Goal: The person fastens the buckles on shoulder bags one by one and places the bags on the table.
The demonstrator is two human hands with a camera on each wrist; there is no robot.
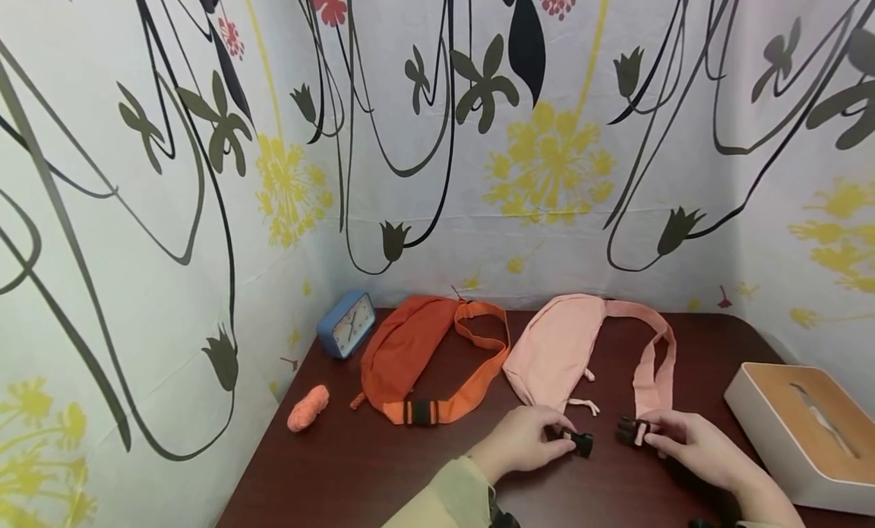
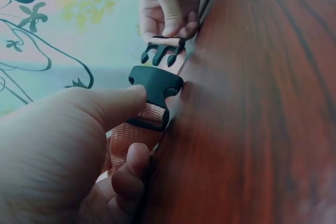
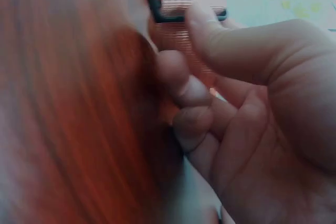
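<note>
A pink waist bag (image 1: 557, 349) lies on the dark wooden table, its strap (image 1: 652, 376) looping to the right. My left hand (image 1: 525, 439) pinches the black socket half of its buckle (image 2: 152, 90) between thumb and fingers, pink webbing running through it. Opposite, my right hand (image 1: 693, 443) pinches the pronged half (image 2: 164, 51) where the strap threads through, thumb on the webbing (image 3: 181, 4). The two buckle halves face each other with a small gap between them, prongs toward the socket.
Left of the pink bag lies an orange waist bag (image 1: 410, 353) with its buckle (image 1: 420, 412) fastened. A blue clock (image 1: 347, 323) and a coral yarn bundle (image 1: 308, 408) are at the left. A white tissue box with a wooden top (image 1: 813, 429) stands at the right. Patterned cloth walls (image 1: 437, 171) surround the table.
</note>
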